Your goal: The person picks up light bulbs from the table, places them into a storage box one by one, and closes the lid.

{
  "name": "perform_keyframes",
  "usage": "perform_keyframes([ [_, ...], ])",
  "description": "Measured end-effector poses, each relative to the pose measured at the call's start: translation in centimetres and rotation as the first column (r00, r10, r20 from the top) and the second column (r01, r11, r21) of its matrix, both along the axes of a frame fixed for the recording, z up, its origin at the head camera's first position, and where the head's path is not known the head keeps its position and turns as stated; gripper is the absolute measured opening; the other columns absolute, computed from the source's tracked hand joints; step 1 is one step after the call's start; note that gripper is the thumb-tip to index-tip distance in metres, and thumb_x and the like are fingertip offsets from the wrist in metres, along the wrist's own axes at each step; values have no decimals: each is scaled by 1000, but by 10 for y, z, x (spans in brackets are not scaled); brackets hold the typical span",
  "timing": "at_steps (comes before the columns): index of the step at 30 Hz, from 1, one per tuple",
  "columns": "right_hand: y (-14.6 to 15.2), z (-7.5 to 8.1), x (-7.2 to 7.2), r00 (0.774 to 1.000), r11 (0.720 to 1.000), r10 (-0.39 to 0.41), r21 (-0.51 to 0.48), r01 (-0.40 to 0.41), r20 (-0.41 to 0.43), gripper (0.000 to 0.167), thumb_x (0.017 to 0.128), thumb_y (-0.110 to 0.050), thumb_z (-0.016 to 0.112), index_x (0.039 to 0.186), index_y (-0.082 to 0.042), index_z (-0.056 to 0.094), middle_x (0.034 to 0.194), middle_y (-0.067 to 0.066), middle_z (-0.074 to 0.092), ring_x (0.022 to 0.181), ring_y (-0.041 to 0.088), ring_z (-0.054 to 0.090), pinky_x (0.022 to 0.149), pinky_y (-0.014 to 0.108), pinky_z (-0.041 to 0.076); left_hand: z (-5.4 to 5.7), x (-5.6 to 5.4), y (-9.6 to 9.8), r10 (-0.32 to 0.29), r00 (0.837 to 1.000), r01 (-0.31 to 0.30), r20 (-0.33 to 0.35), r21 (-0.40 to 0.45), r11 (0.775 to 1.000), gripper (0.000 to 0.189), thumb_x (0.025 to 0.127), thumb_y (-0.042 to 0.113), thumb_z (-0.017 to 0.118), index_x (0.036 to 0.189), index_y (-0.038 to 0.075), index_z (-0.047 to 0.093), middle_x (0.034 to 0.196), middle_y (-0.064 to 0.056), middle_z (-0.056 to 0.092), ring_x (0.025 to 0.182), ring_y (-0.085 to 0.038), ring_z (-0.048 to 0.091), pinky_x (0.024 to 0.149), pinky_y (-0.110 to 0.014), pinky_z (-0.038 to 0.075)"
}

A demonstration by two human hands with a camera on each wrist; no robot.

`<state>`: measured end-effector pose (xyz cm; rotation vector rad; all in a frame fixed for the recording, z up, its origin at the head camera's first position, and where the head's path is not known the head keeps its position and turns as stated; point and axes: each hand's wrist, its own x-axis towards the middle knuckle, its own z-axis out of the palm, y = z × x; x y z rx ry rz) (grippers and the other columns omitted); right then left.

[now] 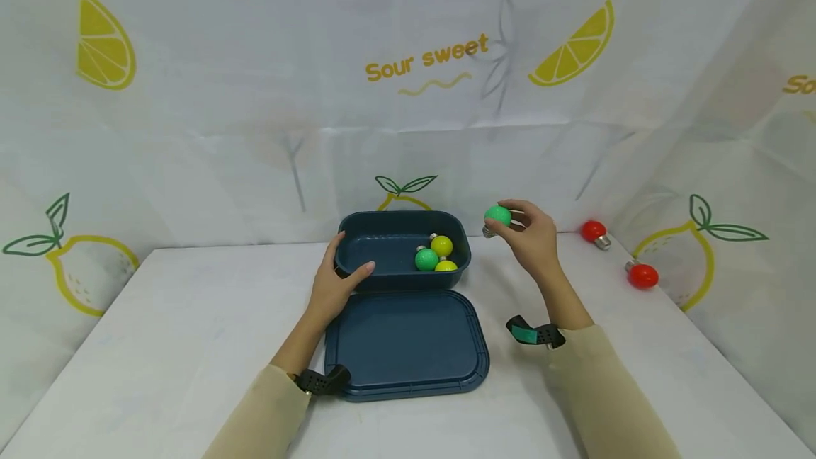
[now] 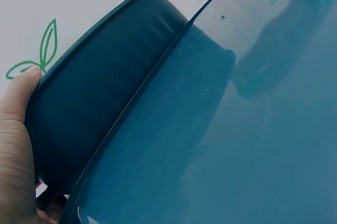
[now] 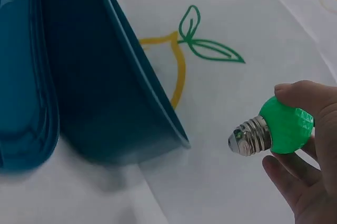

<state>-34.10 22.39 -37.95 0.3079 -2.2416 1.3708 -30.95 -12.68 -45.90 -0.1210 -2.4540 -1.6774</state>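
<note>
Pinched between my right hand's (image 1: 532, 239) thumb and fingers is a green light bulb (image 1: 497, 216), held above the table just right of a dark blue plastic box (image 1: 395, 282). Its metal screw base points toward the box in the right wrist view, where the green bulb (image 3: 289, 126) shows large. My left hand (image 1: 330, 285) grips the box's left end, thumb over the front rim and fingers around the side. Inside the box, at its right end, lie another green bulb (image 1: 426, 259) and two yellow bulbs (image 1: 441, 245).
In front of the box lies its dark blue lid (image 1: 408, 346), flat on the white table (image 1: 210, 331). Two red bulbs (image 1: 642, 275) rest near the table's right edge. A lemon-printed white sheet (image 1: 255, 91) hangs behind the table and along its sides.
</note>
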Motion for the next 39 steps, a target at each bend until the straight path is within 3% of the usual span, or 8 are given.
perform_keyframes([
  [6,-24,7,2,996,995,83,66,-80,-31,44,90,-14,77,131,0,65,127,20,62,118,37,65,89,10,52,1,1,0,-5,1000,5,8,-4,1000,92,89,44,73,162,29,20,170,-8,19,156,-35,22,122,-65,23],
  [10,-32,7,3,994,992,105,72,-103,-38,40,90,-17,77,126,-1,69,123,19,63,117,36,67,93,21,56,2,0,0,-5,1000,5,10,-7,1000,91,89,45,73,162,28,20,170,-9,19,156,-35,22,122,-64,23],
  [13,-34,5,3,993,992,111,69,-108,-31,40,90,-17,78,125,0,69,123,19,64,116,36,67,94,20,56,1,-1,0,-5,1000,5,4,-10,1000,91,90,45,73,162,27,20,170,-9,19,156,-35,21,122,-65,23],
  [21,-33,-8,-1,994,989,107,108,-102,-37,40,88,-15,80,123,-2,69,122,19,65,116,38,67,99,51,56,2,0,0,-4,1000,4,6,-5,1000,92,89,45,73,162,26,21,170,-9,19,156,-35,22,122,-65,24],
  [39,-44,-22,-1,993,951,110,287,-116,34,37,87,-14,80,120,-1,71,121,20,69,111,37,66,97,56,53,3,3,1,-1,1000,1,14,-6,1000,91,89,45,73,162,28,21,170,-7,20,156,-34,24,121,-63,27],
])
